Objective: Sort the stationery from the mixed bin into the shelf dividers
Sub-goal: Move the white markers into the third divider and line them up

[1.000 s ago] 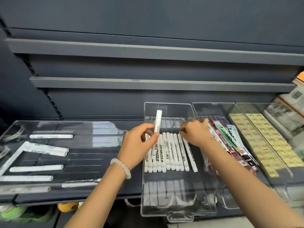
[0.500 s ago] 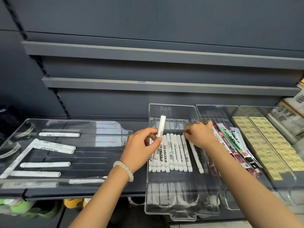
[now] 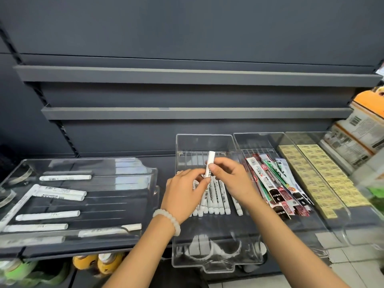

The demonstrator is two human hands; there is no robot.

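Head view: both hands on one white marker (image 3: 209, 167) over the clear divider tray (image 3: 216, 265) at 12 o'clock.
Left hand (image 3: 185, 196) pinches the marker's lower end, right hand (image 3: 230, 181) pinches its mid-barrel; marker near upright above the row of white markers (image 3: 216, 196). Looks light, rigid, smooth plastic, likely slippery; hold mid-barrel. Loose markers in mixed bin (image 3: 133, 163) at 9 o'clock.

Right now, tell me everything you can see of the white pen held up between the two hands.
The white pen is a slim white barrel with small dark print along its side, seemingly plastic. It stands nearly upright, its blunt top leaning slightly right, above the row of white pens in the middle clear tray. The left hand pinches its lower end; the right hand pinches its middle.
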